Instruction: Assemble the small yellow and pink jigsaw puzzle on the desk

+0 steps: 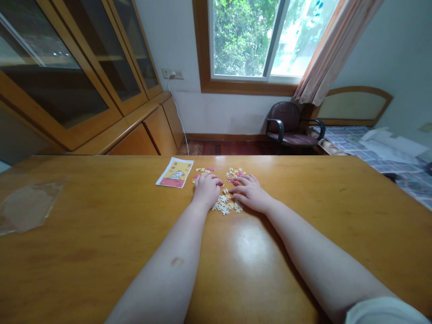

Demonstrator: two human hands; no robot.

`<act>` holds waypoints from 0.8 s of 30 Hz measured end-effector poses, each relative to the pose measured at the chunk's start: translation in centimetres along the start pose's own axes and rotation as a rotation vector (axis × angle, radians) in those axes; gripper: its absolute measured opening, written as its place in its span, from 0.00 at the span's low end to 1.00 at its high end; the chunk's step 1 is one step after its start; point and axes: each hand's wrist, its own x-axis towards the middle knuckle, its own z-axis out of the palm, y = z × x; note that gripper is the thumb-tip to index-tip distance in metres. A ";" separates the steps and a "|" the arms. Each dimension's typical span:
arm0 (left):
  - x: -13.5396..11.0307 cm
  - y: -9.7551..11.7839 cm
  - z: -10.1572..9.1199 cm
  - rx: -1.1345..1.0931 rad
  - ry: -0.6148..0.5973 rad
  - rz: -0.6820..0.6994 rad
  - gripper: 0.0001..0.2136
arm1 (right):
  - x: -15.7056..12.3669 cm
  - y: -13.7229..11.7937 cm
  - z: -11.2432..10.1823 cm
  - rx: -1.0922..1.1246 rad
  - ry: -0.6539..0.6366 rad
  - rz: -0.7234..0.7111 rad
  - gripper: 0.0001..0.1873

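Note:
Loose jigsaw puzzle pieces lie in small groups near the far edge of the wooden table. My left hand [206, 191] rests palm down over the left group, its fingers curved and partly covering pink and yellow pieces [206, 170]. Across from it, my right hand [251, 192] lies with fingers spread, the tips touching or just over pieces beside the upper right group [236, 173]. Between and below the hands is a heap of pale pieces [223, 205]. A picture card [175, 173] with a white animal on yellow and pink lies left of my left hand.
The wooden table [135, 243] spans the foreground. A clear plastic bag [29, 204] lies at its left. Beyond stand a glass-door cabinet [128, 108], an armchair [286, 126] and a bed [354, 139]. A white cord [177, 108] hangs from a wall socket.

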 end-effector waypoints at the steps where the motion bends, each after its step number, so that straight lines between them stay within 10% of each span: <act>1: 0.0 0.0 0.0 -0.007 0.017 -0.001 0.13 | 0.0 0.0 0.0 0.002 0.018 0.014 0.13; 13: -0.5 0.1 0.3 -0.066 -0.006 0.227 0.07 | 0.2 1.2 0.4 0.030 0.222 -0.003 0.14; 24: 0.0 0.1 -0.4 0.006 -0.015 0.037 0.08 | 0.4 1.5 0.4 0.107 0.293 -0.049 0.13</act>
